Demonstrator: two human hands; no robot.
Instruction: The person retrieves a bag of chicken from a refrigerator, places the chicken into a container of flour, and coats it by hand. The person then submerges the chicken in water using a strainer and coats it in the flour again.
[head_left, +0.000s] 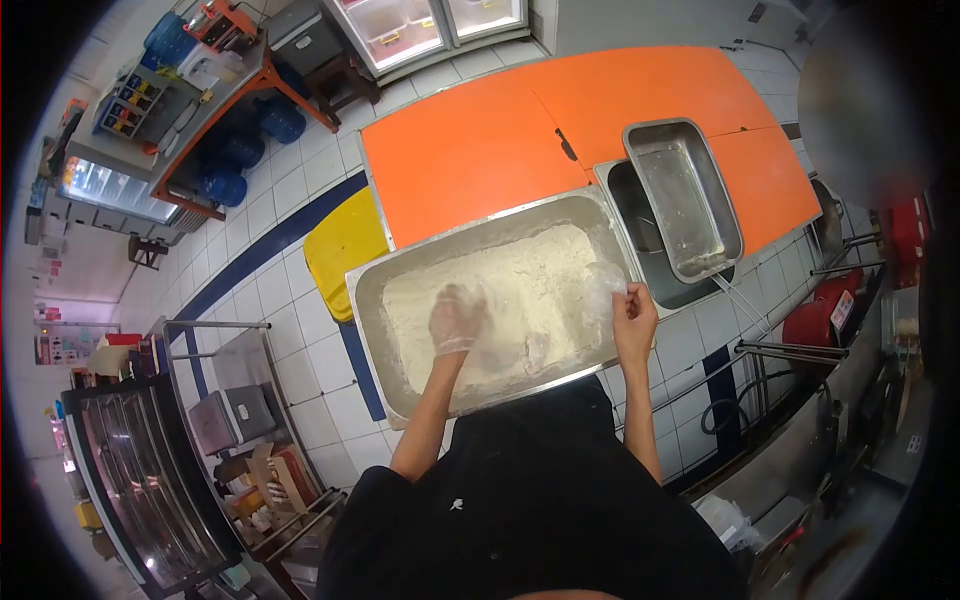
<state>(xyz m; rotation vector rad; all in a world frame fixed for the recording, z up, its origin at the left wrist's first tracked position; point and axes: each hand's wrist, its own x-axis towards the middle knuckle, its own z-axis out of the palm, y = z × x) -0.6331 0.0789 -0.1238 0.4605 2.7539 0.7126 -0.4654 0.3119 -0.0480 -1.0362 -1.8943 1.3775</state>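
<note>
A large metal tray [368, 312] in front of me holds a bed of pale flour [520, 262]. My left hand [458, 318], in a thin clear plastic glove, is down at the flour left of the middle; motion smears its fingers. At the tray's right end, my bare right hand [635, 318] pinches a crumpled piece of clear plastic [603, 288] between thumb and fingers. This plastic hangs over the flour, and I cannot tell whether it is a bag or a glove. A flour-coated lump [537, 352] lies near the tray's front edge.
Beyond the tray is an orange table [460, 150]. A deep metal pan [685, 205] stands at the right, with a wire handle [740, 300] beside it. A yellow lid or bin [345, 245] is at the left. A glass display case [140, 480] stands lower left.
</note>
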